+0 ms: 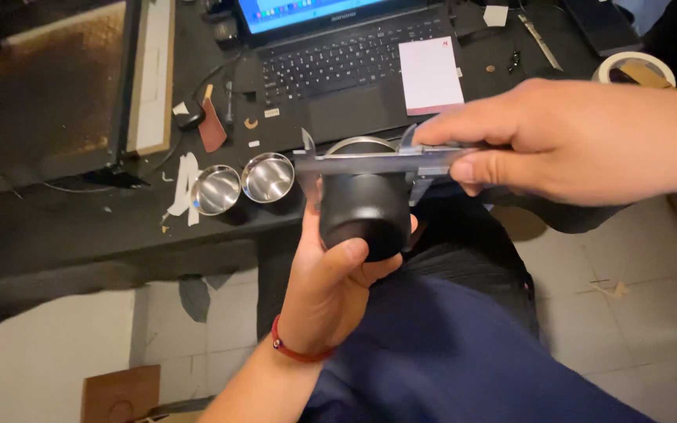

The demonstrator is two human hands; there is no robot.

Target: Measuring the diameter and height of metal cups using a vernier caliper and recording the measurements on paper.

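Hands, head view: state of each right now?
Left hand: closed around the black cup, held from below.
Right hand: closed on the metal caliper, which is set across the cup's rim.

Cup [363, 211] in left hand [331, 298]: matt black coated outside, smooth, soft sheen; bare bright metal at the rim. Caliper [378, 162] in right hand [573, 141]: brushed steel, satin grey, smooth. Two cups [242, 186] left of the left hand: polished metal inside, mirror-glossy. Table [80, 227] under them: matt black, dusty, scuffed, paper scraps stuck on. Laptop [346, 59] beyond the caliper: matt dark plastic, white paper pad [430, 74] lying on it. Bracelet [295, 352] on left wrist: red cord. Lap below the hand: dark blue cloth [448, 352], matt. Floor [636, 290]: pale tile, dull.
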